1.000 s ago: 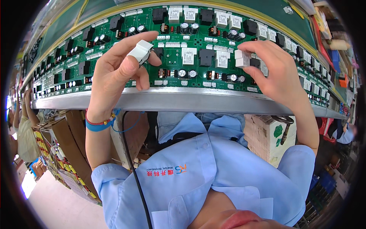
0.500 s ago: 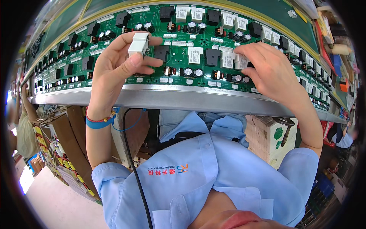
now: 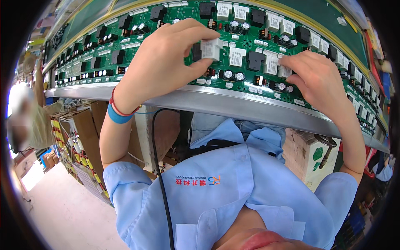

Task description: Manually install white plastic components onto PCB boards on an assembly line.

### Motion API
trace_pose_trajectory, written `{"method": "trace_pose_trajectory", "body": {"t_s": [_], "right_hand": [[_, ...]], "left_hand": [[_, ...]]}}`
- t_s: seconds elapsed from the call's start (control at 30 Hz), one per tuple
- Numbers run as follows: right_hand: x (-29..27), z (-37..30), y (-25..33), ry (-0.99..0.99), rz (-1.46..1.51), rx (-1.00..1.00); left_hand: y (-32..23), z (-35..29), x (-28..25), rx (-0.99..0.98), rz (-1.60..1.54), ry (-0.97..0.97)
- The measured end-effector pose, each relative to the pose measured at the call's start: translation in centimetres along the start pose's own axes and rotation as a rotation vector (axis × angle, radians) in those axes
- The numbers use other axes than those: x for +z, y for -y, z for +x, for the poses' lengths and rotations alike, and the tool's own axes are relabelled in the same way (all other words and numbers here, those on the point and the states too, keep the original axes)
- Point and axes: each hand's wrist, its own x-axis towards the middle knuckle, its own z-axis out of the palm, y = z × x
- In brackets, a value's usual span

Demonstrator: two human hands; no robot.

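The left hand (image 3: pixel 171 54) pinches a white boxy plastic component (image 3: pixel 211 49) above green printed circuit boards (image 3: pixel 183 11), while the right hand (image 3: pixel 315 76) grips a white rectangular plastic block (image 3: pixel 284 72) on one board. Both look light and rigid, best held by their flat sides.

Beyond the silver rail (image 3: pixel 233 102) we see green circuit boards (image 3: pixel 253 35) patterned with white blocks (image 3: pixel 236 57) and black blocks (image 3: pixel 256 61); on its near side we find a light-blue shirt (image 3: pixel 225 191), a black cable (image 3: pixel 166 200) and a whitish box (image 3: pixel 310 164) blotched green.
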Motion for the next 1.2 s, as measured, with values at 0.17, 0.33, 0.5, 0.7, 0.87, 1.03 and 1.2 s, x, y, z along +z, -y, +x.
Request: {"method": "trace_pose_trajectory", "body": {"t_s": [0.17, 0.33, 0.5, 0.7, 0.87, 1.03, 1.2], "right_hand": [[0.4, -0.2, -0.6, -0.069, 0.078, -0.031], [0.5, -0.4, -1.1, -0.090, 0.071, -0.098], [1.0, -0.6, -1.0, -0.138, 0.048, -0.126], [1.3, -0.6, -1.4, -0.134, 0.156, -0.057], [1.5, -1.2, -1.1, -0.176, 0.143, -0.079], [1.4, -0.9, -0.7, -0.133, 0.168, 0.027], [0.7, -1.0, -0.9, -0.153, 0.043, -0.130]], "left_hand": [[0.0, 1.7, 0.2, 0.159, 0.278, 0.166], [-0.3, 2.3, 0.5, 0.186, 0.306, 0.237], [-0.6, 3.0, 0.5, 0.212, 0.388, 0.274], [-1.0, 3.5, 0.4, 0.195, 0.458, 0.385], [-1.3, 3.1, 0.9, 0.146, 0.487, 0.328], [-1.4, 2.7, 1.1, 0.115, 0.385, 0.239], [-1.2, 2.8, 0.8, 0.166, 0.389, 0.186]]}}
